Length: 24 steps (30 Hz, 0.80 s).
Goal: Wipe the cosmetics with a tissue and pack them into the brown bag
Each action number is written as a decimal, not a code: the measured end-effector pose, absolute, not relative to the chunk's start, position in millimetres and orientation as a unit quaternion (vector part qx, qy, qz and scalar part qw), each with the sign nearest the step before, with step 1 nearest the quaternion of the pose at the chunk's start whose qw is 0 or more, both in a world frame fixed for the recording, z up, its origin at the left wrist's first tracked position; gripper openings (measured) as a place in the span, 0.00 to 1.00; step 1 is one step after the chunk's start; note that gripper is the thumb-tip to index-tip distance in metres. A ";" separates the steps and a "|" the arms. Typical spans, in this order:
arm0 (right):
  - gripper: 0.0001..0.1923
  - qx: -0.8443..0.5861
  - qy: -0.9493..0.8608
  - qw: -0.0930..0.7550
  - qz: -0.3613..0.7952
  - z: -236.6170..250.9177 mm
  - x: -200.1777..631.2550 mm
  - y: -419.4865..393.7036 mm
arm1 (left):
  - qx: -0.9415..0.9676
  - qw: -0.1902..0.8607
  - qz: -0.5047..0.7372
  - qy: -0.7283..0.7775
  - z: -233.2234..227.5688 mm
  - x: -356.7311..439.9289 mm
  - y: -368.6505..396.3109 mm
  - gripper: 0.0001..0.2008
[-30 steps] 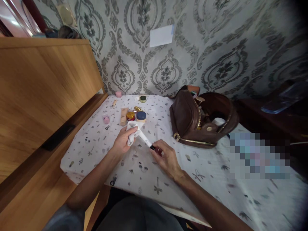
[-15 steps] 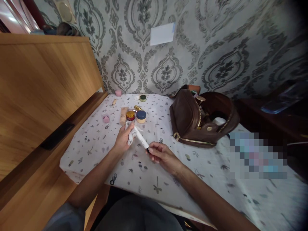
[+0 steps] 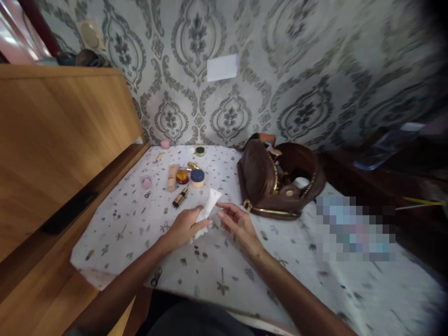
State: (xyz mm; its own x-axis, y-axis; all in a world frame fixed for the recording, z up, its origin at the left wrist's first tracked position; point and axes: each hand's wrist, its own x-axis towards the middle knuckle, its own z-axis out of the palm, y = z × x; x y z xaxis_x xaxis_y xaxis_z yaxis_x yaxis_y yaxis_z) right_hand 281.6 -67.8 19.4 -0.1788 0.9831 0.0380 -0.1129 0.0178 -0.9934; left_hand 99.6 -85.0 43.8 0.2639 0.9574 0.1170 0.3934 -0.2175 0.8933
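Observation:
A white squeeze tube (image 3: 212, 199) is held in my left hand (image 3: 184, 228), its flat end pointing up and away. Crumpled white cloth or tissue (image 3: 200, 232) is in the same grip, under the tube. Just right of the tube is my right hand (image 3: 240, 226), fingers loosely bent and apart, with nothing seen in them. The tube's lower end is hidden by my left fingers. Beyond my left hand lies a small black and gold bottle (image 3: 180, 198). Behind it are a beige tube (image 3: 172, 177), a red jar with a gold lid (image 3: 182, 177) and a blue-lidded jar (image 3: 198, 178).
A brown handbag (image 3: 259, 175) stands unzipped on the right of the patterned tablecloth (image 3: 133, 252). Further back are a green-lidded jar (image 3: 200, 151), a pink item (image 3: 164, 144) and a gold tube (image 3: 192, 165). A wooden panel (image 3: 63, 121) borders the left side.
The white tube has turned from its dark cap pointing toward me to its flat end pointing away. My right hand has let go of the cap. The black and gold bottle now shows.

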 end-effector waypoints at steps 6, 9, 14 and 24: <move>0.22 -0.380 -0.529 0.529 0.544 29.7 289.8 -65.5 | 0.758 0.303 0.284 0.503 49.2 94.8 -85.7 0.11; 0.22 -0.351 -0.484 0.543 0.589 33.8 294.3 -63.0 | 0.723 0.353 0.333 0.491 57.1 97.2 -85.4 0.14; 0.20 -0.289 -0.368 0.563 0.681 43.6 302.5 -63.3 | 0.603 0.376 0.471 0.523 71.8 109.5 -90.7 0.19; 0.18 -0.296 -0.408 0.623 0.598 79.7 362.2 -56.6 | 0.352 0.614 0.551 0.443 83.6 167.9 -71.0 0.29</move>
